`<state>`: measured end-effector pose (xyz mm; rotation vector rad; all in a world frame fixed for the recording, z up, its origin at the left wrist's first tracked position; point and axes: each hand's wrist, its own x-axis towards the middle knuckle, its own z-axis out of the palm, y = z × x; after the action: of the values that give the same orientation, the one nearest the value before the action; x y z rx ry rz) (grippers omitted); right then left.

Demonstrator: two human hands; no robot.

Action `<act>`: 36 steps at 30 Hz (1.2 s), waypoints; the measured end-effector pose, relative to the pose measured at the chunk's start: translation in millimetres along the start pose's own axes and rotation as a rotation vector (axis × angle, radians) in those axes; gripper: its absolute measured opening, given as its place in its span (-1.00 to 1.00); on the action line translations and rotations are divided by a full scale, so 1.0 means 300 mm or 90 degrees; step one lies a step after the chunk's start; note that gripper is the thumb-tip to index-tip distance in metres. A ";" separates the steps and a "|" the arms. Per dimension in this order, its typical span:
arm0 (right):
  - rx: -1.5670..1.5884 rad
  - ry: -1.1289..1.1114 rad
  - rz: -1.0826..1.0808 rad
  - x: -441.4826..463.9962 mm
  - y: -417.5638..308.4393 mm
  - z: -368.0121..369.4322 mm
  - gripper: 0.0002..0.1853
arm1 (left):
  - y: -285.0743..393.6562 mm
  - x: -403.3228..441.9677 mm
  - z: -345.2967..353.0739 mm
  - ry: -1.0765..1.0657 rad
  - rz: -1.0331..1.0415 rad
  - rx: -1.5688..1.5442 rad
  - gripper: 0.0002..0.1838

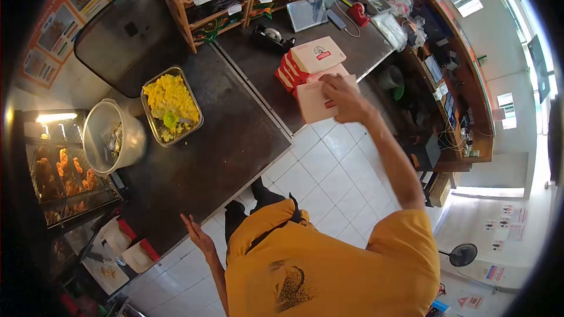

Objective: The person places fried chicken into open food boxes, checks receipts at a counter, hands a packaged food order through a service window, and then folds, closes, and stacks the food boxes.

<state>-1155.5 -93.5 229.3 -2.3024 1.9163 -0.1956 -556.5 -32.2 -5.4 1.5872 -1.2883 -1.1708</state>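
My right hand (346, 98) is closed on a red and white box (312, 103), beside a stack of similar boxes (319, 54) at the dark counter's right part. Its fingers lie over the box's pale top. My left hand (197, 235) hangs near the counter's front edge at the lower left, its fingers apart and holding nothing. On the counter (229, 135) a metal tray (198, 107) holds yellow food, with a small green cup (170, 120) resting in it.
A clear plastic tub (134, 141) stands left of the tray, near a lit food display case (64, 170). Behind are wooden racks (194, 29), a tape dispenser (273, 36) and a tablet (307, 14). A wooden desk (479, 111) with devices runs along the right.
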 end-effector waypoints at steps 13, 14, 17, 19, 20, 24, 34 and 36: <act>-0.094 0.118 0.139 -0.092 0.365 0.162 -0.53 | -0.026 -0.103 -0.052 0.091 -0.113 0.023 -0.46; -0.102 0.151 0.220 -0.124 0.308 0.185 -0.49 | -0.065 -0.117 -0.076 0.098 -0.113 0.018 -0.47; -0.060 0.186 0.286 -0.099 -0.040 0.286 -0.38 | -0.325 -0.235 -0.149 0.222 -0.155 -0.044 -0.52; -0.010 0.119 0.282 0.005 -0.372 0.409 -0.51 | -0.322 -0.280 -0.222 0.320 -0.107 -0.032 -0.57; 0.173 -0.047 0.327 0.057 -0.494 0.516 -0.58 | -0.392 -0.263 -0.267 0.419 -0.163 0.050 -0.59; 0.332 -0.076 -0.127 0.176 -1.121 0.879 -0.58 | -0.408 -0.273 -0.519 0.576 -0.148 0.046 -0.65; 0.567 -0.456 -0.013 0.556 -2.370 1.553 -0.12 | -0.558 0.063 -1.192 0.654 -0.122 0.181 -0.44; 0.590 -0.432 -0.019 0.591 -2.408 1.558 -0.12 | -0.691 0.131 -1.286 0.615 -0.091 0.301 -0.54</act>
<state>-338.1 -127.1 -90.8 -1.4881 1.0978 -0.2064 -126.6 -25.2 -97.5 2.1986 -0.8065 -0.0493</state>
